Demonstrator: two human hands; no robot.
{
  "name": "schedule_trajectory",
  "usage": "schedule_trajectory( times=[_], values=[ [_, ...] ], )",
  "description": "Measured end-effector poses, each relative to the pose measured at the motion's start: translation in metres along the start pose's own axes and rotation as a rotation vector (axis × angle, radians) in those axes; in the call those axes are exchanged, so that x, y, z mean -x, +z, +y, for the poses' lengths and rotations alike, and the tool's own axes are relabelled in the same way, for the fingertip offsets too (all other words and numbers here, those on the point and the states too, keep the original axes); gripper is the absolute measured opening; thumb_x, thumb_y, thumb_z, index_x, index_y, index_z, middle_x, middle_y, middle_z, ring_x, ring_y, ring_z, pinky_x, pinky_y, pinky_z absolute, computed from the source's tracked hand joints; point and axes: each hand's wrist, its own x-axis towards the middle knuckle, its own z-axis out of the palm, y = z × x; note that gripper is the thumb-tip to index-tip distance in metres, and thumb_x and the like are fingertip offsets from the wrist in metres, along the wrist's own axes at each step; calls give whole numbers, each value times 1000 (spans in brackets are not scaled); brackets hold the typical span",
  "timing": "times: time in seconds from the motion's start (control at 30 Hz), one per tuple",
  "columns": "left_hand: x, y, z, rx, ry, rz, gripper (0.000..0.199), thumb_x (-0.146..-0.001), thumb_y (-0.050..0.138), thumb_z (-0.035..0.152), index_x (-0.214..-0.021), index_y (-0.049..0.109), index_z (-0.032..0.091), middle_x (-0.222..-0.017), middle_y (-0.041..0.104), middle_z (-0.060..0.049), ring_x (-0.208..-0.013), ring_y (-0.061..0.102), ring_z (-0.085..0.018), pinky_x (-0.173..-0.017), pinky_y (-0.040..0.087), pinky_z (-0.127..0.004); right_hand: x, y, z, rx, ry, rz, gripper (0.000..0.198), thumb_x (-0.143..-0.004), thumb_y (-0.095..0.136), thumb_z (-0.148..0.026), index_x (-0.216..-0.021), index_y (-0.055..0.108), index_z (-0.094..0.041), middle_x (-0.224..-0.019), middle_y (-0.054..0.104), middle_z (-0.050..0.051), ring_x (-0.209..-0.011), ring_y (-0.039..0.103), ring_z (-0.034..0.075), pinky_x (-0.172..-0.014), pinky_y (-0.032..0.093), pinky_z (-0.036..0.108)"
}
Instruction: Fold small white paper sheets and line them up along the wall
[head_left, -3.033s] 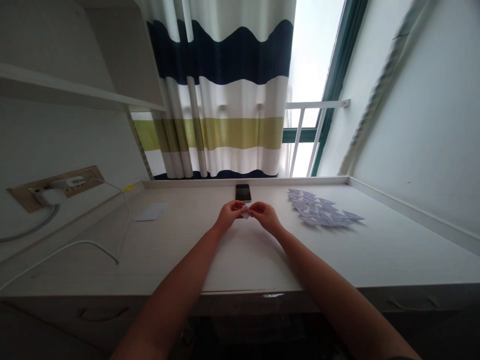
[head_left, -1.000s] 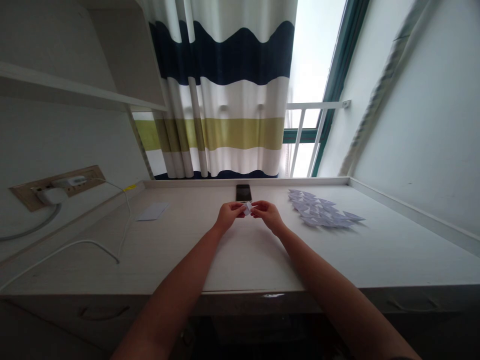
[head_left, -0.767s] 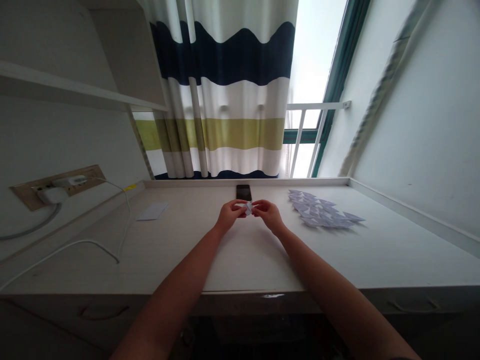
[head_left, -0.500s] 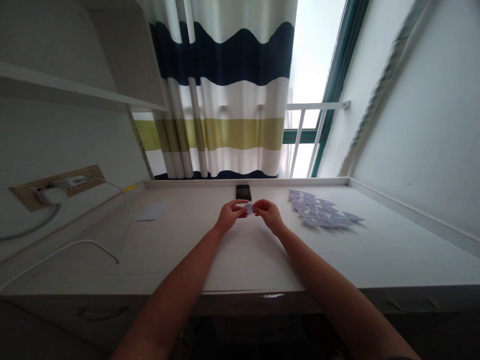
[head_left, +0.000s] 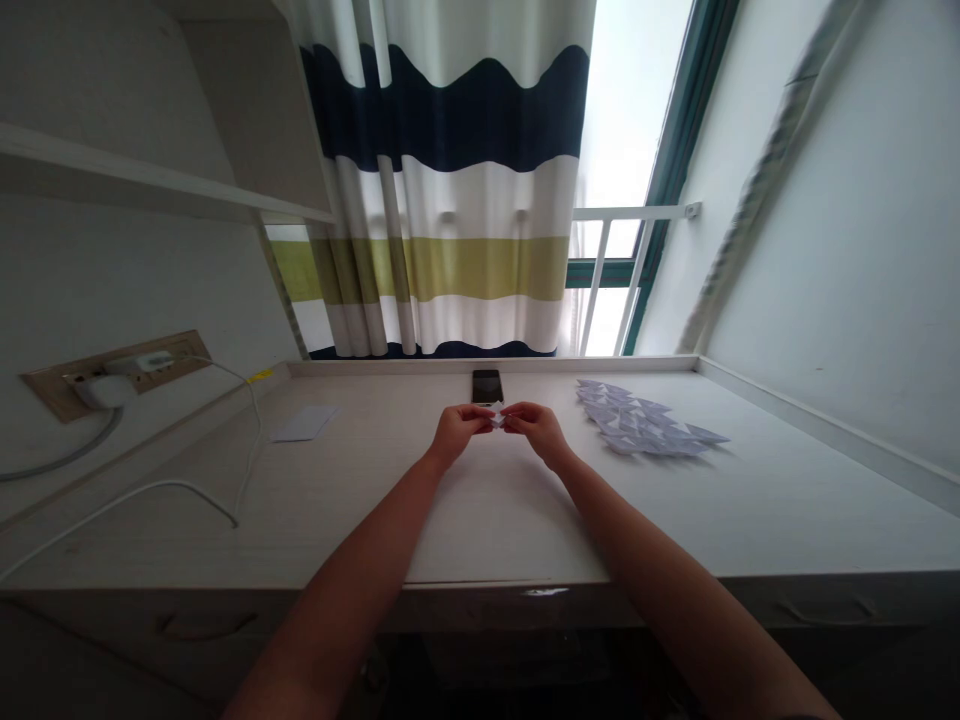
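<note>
Between my two hands is a small piece of folded white paper [head_left: 497,415], raised a little off the desk. My left hand [head_left: 456,432] pinches its left side with thumb and fingers. On the other side, my right hand [head_left: 535,430] grips the paper's right edge in the same way. The fingers cover much of the paper, so its exact folds are hard to make out. Just beyond the hands lies a dark smartphone [head_left: 487,386]. To the right is a spread pile of folded white paper triangles [head_left: 645,422].
A flat stack of white paper [head_left: 304,423] lies on the left of the white desk [head_left: 360,530]. White cables [head_left: 187,486] run over the desk from a wall socket [head_left: 116,372]. A raised rim [head_left: 390,367] borders the back, before a striped curtain [head_left: 480,200].
The paper has changed from a flatter, rounded outline to a more pointed, folded shape. My fingers have shifted slightly around it, while both arms stay nearly in place.
</note>
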Motion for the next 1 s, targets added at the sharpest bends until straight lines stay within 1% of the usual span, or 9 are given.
schedule_trajectory(
  times=[0.13,0.27,0.47,0.6,0.8,0.9,1.0],
  values=[
    [-1,0,-1,46,-11,7,20,-50,73,22,-65,67,11,-65,66,-5,-65,62,-16,-78,50,-37,1,0,-3,38,-28,19,12,-54,68,-21,-65,67,-17,-60,66,1,-60,60,14,-70,50,34],
    [-2,-1,-2,83,-25,-9,23,-50,74,23,-68,67,10,-67,67,-5,-68,63,-17,-81,48,-38,3,0,-8,115,-54,13,13,-55,67,-19,-68,67,-17,-62,67,2,-64,62,16,-72,49,35],
    [2,-2,3,107,-36,-83,25,-55,72,24,-74,67,9,-75,68,-8,-76,63,-18,-86,45,-38,3,-2,-11,188,-55,8,16,-61,64,-24,-73,67,-15,-69,68,5,-68,62,17,-72,49,34],
    [3,-1,3,66,-30,-76,26,-56,71,27,-74,67,9,-73,68,-7,-73,62,-17,-83,46,-38,3,-1,-9,223,-52,15,18,-59,68,-28,-70,66,-15,-68,68,6,-66,62,18,-68,49,34],
    [2,0,0,-30,9,-36,31,-49,75,24,-75,64,12,-70,66,-4,-69,61,-15,-76,48,-36,2,0,-2,180,-95,10,15,-55,69,-24,-67,62,-17,-67,66,3,-66,60,16,-68,48,32],
    [2,2,1,-37,17,-30,32,-50,75,22,-78,62,13,-67,65,-2,-66,60,-14,-73,49,-35,1,0,-1,145,-91,23,16,-54,69,-22,-66,60,-17,-66,64,1,-64,59,15,-67,47,32],
    [3,3,2,-30,4,-13,30,-51,74,21,-76,60,13,-67,65,-2,-65,60,-14,-73,49,-35,0,1,0,97,-81,41,20,-51,70,-21,-66,58,-17,-67,62,0,-62,59,14,-65,47,31]
  ],
)
